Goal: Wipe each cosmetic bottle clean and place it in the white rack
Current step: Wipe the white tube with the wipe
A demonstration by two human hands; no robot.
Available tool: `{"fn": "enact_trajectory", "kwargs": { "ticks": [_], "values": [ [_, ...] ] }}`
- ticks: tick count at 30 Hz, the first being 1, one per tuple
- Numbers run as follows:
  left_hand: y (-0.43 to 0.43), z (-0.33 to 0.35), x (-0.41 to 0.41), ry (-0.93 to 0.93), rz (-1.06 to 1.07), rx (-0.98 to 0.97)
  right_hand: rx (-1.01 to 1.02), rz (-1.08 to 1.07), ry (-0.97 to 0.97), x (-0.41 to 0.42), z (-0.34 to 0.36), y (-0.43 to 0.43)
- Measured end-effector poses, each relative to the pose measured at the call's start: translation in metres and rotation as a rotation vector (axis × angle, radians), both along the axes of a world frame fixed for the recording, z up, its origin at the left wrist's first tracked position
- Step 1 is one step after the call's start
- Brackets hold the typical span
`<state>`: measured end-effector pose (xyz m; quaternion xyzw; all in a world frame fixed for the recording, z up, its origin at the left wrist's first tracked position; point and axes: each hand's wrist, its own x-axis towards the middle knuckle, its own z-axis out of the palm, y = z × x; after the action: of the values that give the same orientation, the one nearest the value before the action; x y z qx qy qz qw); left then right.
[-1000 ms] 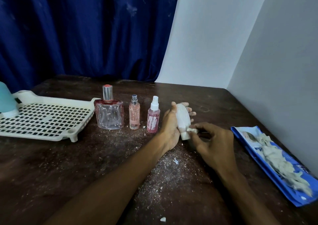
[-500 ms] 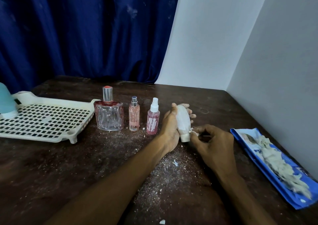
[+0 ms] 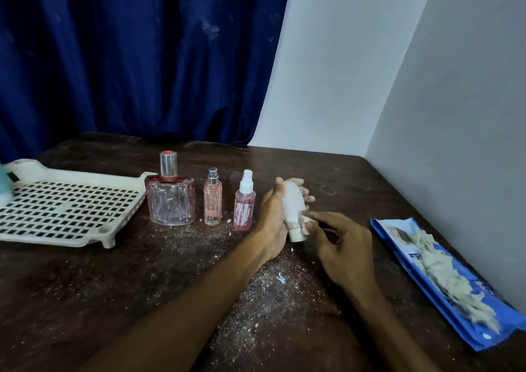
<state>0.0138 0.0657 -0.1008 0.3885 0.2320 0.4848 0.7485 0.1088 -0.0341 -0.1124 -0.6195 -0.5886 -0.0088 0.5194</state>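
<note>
Dusty table [image 3: 85,300]; left hand [image 3: 273,218] grips bottle [image 3: 291,203], right hand [image 3: 341,246] pinches tissue [image 3: 305,225].

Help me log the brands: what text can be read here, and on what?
No text here can be read.
Blue packet: white print, too blurred.
Pink spray bottle: white label marks, too blurred.
Slim pink bottle: dark print near base, too small.

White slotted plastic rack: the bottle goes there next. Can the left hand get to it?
Probably yes: the left hand, gripping the small white bottle, can pass in front of the three standing pink bottles to the rack.
</note>
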Motion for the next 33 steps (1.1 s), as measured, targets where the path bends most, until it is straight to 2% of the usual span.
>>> {"fn": "enact_trajectory", "kwargs": {
  "ticks": [3, 5, 15, 25, 33],
  "values": [
    [0.0006, -0.0011, 0.0021, 0.001, 0.027, 0.006, -0.042, -0.001, 0.110, 0.0032, -0.0012, 0.0002],
    [0.0012, -0.0015, 0.0035, -0.002, 0.030, 0.004, -0.057, -0.016, 0.118, 0.0048, -0.0015, -0.0004],
    [0.0021, 0.0022, 0.0056, 0.003, 0.032, 0.010, -0.007, 0.022, -0.171, 0.0078, 0.0036, -0.0046],
    [0.0002, 0.0049, 0.0065, 0.011, 0.029, 0.008, 0.006, 0.069, -0.198, 0.0022, 0.0067, -0.0041],
    [-0.0029, 0.0049, 0.0047, 0.009, 0.018, 0.009, 0.036, -0.025, -0.174, 0.0051, 0.0041, -0.0026]
  ]
}}
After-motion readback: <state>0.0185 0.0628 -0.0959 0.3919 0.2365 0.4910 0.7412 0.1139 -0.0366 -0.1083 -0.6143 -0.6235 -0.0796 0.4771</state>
